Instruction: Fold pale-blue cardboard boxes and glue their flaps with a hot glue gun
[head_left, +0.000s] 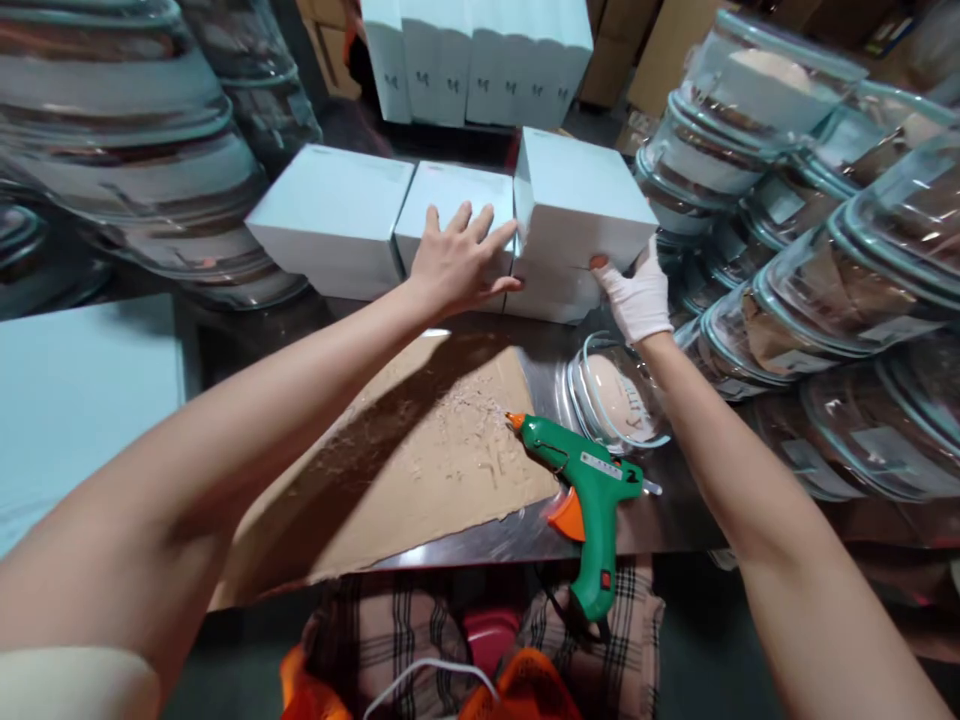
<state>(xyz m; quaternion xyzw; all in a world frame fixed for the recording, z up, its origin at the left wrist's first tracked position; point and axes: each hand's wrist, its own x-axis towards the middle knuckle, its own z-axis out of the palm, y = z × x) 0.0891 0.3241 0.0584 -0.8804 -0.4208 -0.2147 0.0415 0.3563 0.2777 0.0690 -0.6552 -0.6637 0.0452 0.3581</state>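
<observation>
My left hand (456,255) is bare, its fingers spread across the middle white box (431,195). In a white glove with the thumb tip bare, my right hand (637,295) grips the lower right side of another white box (585,190). That box stands higher than the middle one and is tilted, and its far side is hidden. On the left of the row lies a third white box (337,205). Nearer to me, a green hot glue gun (596,465) rests at the table edge with its orange nozzle over a cardboard sheet (420,440).
Right of the cardboard are clear plastic rings with a pale disc (619,395). Stacks of clear round containers (795,290) rise on the right, and more stacks (142,140) on the left. Several white boxes (480,60) stand at the back. A pale panel (82,390) lies left.
</observation>
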